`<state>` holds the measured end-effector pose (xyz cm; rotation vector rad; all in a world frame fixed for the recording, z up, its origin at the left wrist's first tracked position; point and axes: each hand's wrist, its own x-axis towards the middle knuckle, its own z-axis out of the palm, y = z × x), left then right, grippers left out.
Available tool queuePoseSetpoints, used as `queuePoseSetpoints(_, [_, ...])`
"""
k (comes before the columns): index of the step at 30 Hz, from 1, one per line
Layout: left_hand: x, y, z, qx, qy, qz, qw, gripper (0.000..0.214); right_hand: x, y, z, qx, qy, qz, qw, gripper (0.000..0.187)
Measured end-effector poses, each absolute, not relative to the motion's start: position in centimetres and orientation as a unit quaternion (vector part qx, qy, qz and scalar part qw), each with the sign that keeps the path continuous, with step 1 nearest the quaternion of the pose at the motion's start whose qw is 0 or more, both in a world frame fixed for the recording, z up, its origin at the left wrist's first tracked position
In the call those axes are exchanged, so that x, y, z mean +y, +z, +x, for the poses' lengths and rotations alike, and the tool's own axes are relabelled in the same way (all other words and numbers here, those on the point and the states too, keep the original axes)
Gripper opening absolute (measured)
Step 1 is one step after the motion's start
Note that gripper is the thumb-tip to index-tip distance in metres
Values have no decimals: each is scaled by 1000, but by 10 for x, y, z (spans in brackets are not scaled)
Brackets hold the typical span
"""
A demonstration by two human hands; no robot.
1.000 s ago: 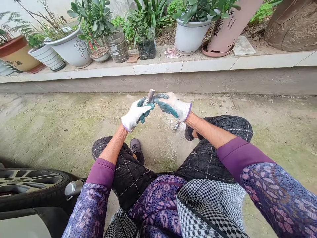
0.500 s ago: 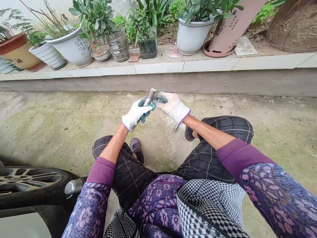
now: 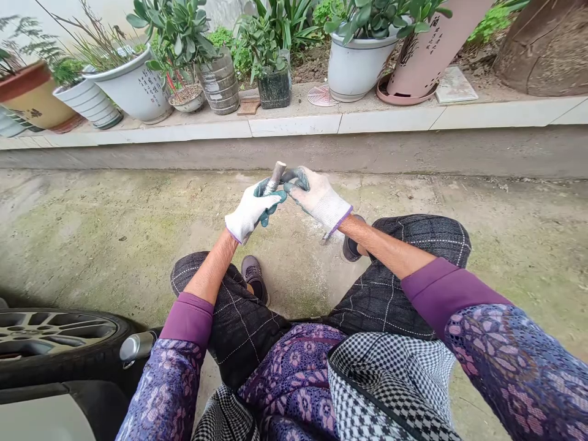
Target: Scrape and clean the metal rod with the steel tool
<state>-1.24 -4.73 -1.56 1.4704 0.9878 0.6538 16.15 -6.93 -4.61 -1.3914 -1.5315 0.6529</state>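
My left hand (image 3: 253, 208), in a white knit glove with a green coated palm, is wrapped round a short round stick (image 3: 277, 172). The stick tilts up to the right and has a pale, flat cut end. A whitish band, perhaps wound cord, shows on it just above my fingers. My right hand (image 3: 316, 193), gloved the same way, has its fingers bent and pinched together close beside the stick. Whatever lies between those fingertips is too small or hidden to make out. A thin grey object (image 3: 325, 239) shows on the ground below my right wrist, partly covered by it.
Potted plants stand along a tiled ledge (image 3: 294, 125) ahead, including a white pot (image 3: 358, 70) and a tall pink pot (image 3: 425, 52). A car wheel (image 3: 59, 334) and a metal-capped flask (image 3: 136, 348) are at lower left. My shoes rest on concrete (image 3: 151, 208).
The stick and both hands have shifted slightly to the left and up. My right fingers have moved a little beside the stick; the left grip stays the same.
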Motion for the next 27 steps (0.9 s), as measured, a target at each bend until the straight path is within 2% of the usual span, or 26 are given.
queuePoseSetpoints(3, [-46,-18,-12,438,279,641,565,45,-68,-47,163,-618,268,-568,473,29])
queuePoseSetpoints(10, [-47,-18,-12,433,287,654,550,46,-75,-40,165,-648,221,-579,443,13])
queuePoseSetpoints(15, [-49,-16,-12,437,289,652,549,43,-77,-38,165,-655,221,-572,441,11])
queuePoseSetpoints(22, [-49,-16,-10,449,294,685,493,36,-65,-45,162,-575,343,-542,508,5])
queuePoseSetpoints(27, [-52,-13,-7,478,291,705,437,40,-67,-30,160,-500,393,-571,520,7])
